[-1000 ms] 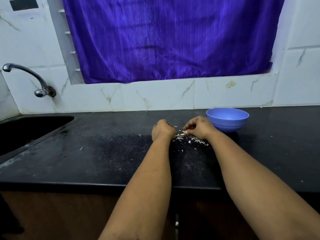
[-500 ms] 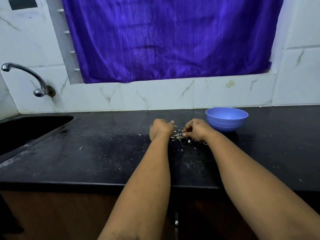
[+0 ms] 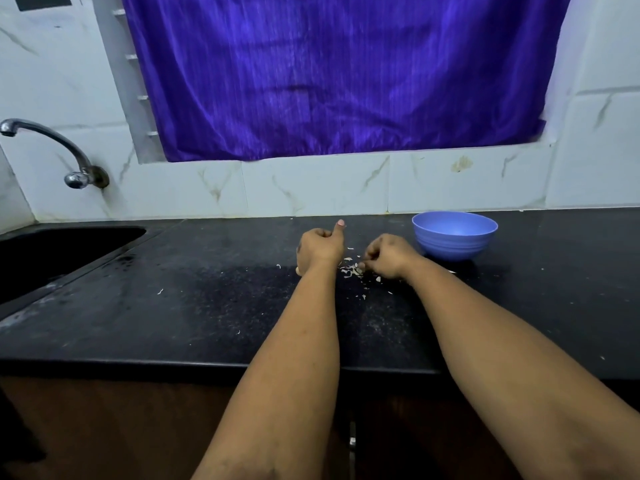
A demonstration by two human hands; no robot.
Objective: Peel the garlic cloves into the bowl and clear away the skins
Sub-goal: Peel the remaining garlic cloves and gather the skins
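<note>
Left arm: bare forearm reaching forward from the lower middle of the view, nearly straight.
Left hand (image 3: 320, 249): back of the hand facing the camera, fingers curled into a fist, thumb sticking upward; whether it holds anything cannot be seen.
Right arm: bare forearm coming in from the lower right, angled toward the left hand.
Right hand (image 3: 388, 256): knuckles up, fingers curled downward, fingertips bunched together at its left side; the two hands near each other but apart.
</note>
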